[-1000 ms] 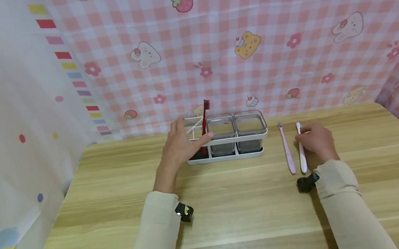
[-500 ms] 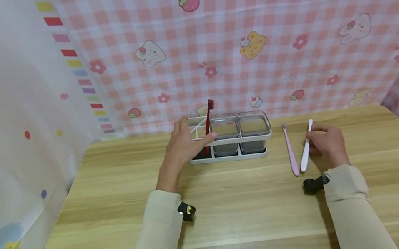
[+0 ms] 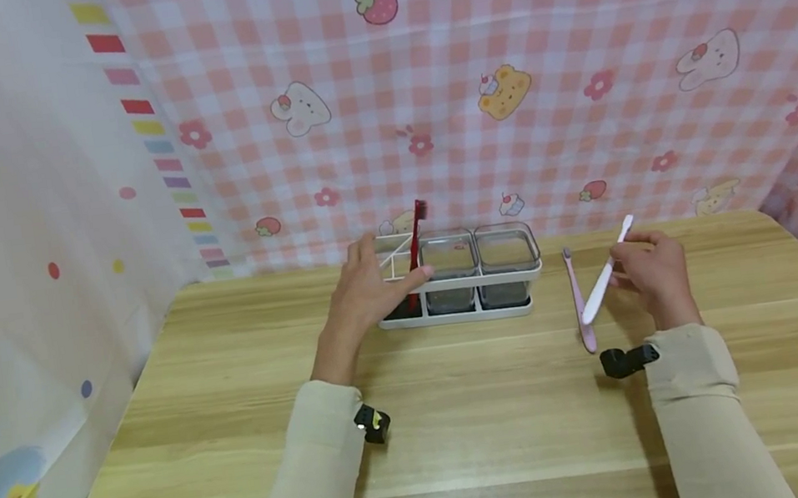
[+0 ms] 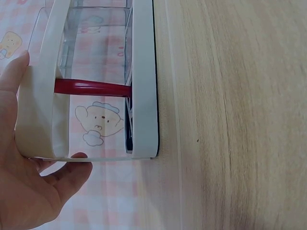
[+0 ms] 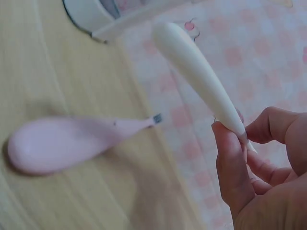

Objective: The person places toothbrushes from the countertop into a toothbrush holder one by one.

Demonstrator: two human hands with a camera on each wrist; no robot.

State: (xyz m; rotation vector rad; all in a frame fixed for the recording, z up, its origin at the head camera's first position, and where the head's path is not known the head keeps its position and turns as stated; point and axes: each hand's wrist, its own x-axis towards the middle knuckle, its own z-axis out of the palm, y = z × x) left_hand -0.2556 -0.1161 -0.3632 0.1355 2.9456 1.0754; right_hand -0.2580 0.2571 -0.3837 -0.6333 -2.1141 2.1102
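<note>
My right hand point(image 3: 652, 274) pinches a white toothbrush point(image 3: 604, 285) between thumb and fingertips, tilted with its head up and its thick handle end down to the left. In the right wrist view the white toothbrush point(image 5: 196, 72) is raised off the table. A pink toothbrush point(image 3: 578, 301) lies on the table beside it, partly overlapped by the white handle in the head view. My left hand point(image 3: 363, 292) grips the left end of a white toothbrush holder point(image 3: 476, 314), thumb along the front rail and fingers behind. A red toothbrush point(image 3: 414, 243) stands in its left compartment.
Two clear cups point(image 3: 507, 250) sit in the middle and right compartments of the holder. Behind the wooden table point(image 3: 499, 438) hangs a pink checked cloth point(image 3: 462, 156), close to the holder's back. A white printed cloth point(image 3: 37, 204) hangs at the left.
My right hand has picked the white toothbrush up off the table, and its handle end has swung left over the pink one. My left hand stays on the holder.
</note>
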